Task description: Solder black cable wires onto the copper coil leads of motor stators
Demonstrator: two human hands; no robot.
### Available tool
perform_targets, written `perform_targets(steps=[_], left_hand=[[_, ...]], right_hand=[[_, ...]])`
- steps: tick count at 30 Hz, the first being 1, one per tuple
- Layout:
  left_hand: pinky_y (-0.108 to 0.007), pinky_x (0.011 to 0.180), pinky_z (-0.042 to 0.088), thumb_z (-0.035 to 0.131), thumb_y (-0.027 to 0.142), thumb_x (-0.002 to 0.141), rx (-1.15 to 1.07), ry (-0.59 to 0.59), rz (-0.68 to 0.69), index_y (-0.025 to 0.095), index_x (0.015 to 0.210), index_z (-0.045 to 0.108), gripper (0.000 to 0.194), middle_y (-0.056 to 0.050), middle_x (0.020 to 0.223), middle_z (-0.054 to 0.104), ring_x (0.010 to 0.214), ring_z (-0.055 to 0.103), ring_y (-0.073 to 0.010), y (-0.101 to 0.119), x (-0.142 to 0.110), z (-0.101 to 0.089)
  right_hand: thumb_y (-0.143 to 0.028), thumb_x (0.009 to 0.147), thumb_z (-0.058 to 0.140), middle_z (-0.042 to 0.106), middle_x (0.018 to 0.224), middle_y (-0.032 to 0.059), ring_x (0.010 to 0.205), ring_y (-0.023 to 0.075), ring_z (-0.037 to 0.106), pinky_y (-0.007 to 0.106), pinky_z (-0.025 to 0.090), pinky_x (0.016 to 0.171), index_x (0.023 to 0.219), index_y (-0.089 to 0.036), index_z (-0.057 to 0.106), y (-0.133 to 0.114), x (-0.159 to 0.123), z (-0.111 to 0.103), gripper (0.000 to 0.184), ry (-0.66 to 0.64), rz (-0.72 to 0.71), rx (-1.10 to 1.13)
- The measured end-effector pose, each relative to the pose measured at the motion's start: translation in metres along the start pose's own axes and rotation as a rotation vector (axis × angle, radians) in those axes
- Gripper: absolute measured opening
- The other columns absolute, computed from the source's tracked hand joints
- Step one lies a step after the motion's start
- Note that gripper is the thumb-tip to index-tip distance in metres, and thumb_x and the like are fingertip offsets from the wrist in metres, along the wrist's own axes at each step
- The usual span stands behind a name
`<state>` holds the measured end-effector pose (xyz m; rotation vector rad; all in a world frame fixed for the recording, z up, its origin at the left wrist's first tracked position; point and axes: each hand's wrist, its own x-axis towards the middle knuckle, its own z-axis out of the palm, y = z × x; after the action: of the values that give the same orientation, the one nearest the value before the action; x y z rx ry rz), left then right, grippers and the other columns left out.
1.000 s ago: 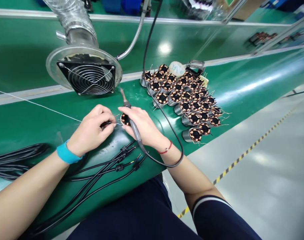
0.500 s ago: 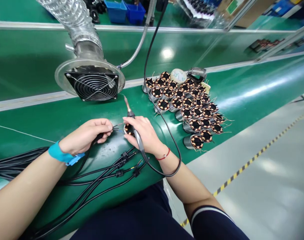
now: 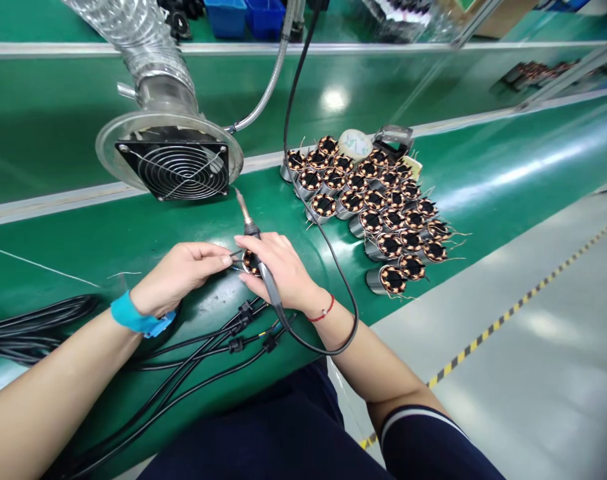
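Note:
My right hand (image 3: 279, 270) is closed around a soldering iron (image 3: 269, 283), whose tip points up and away toward the fan. The same hand also rests around a motor stator (image 3: 250, 262) with copper windings, partly hidden behind the fingers and the iron. Close to its left side, my left hand (image 3: 196, 272) pinches thin wires (image 3: 236, 259) between thumb and forefinger, with the wire ends at the stator's edge. Whether they touch the windings I cannot tell. Black cables (image 3: 198, 353) with stripped coloured ends lie on the green bench below both hands.
Several stators (image 3: 370, 220) stand grouped to the right, with a tape roll (image 3: 355, 145) and a tape dispenser (image 3: 394, 140) behind them. A fume extractor fan (image 3: 178, 170) hangs ahead on the left. The iron's cord (image 3: 339, 260) loops over my right forearm. Blue bins (image 3: 226, 17) sit at the back.
My left hand has moved right, bringing the pinched wires up to the stator. The right hand with the soldering iron shifts slightly left in view, partly because the camera moved.

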<state>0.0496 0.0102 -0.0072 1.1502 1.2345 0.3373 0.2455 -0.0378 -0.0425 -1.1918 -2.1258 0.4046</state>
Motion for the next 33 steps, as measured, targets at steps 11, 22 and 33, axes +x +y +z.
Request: perform_targets(steps=[11, 22, 33], left_hand=[[-0.019, 0.058, 0.038, 0.077, 0.039, 0.067, 0.020, -0.084, 0.029, 0.013, 0.078, 0.071, 0.029, 0.000, 0.068, 0.063, 0.060, 0.049, -0.0079, -0.009, 0.003, 0.004], [-0.019, 0.042, 0.012, 0.072, 0.041, 0.072, -0.015, -0.100, -0.021, 0.014, 0.071, 0.062, 0.030, 0.007, 0.051, 0.038, 0.043, 0.024, -0.0029, -0.009, 0.001, 0.003], [-0.021, 0.045, 0.020, 0.059, 0.049, 0.081, 0.013, -0.292, 0.040, 0.014, 0.077, 0.063, 0.035, 0.007, 0.046, 0.037, 0.043, 0.028, -0.0065, -0.010, -0.001, 0.007]], right_hand=[[-0.033, 0.089, 0.054, 0.062, 0.101, 0.0095, 0.101, 0.0240, 0.051, 0.039, 0.042, 0.087, 0.130, -0.014, 0.047, -0.001, 0.001, -0.001, 0.046, 0.030, -0.043, -0.003], [-0.026, 0.088, 0.053, 0.061, 0.104, 0.0080, 0.099, 0.0221, 0.050, 0.037, 0.042, 0.086, 0.132, -0.017, 0.045, 0.003, -0.003, -0.005, 0.045, 0.032, -0.090, -0.003], [-0.018, 0.089, 0.052, 0.072, 0.089, 0.0010, 0.084, 0.0164, 0.059, 0.032, 0.042, 0.083, 0.117, -0.018, 0.054, -0.003, 0.001, 0.003, 0.028, 0.195, 0.007, 0.059]])
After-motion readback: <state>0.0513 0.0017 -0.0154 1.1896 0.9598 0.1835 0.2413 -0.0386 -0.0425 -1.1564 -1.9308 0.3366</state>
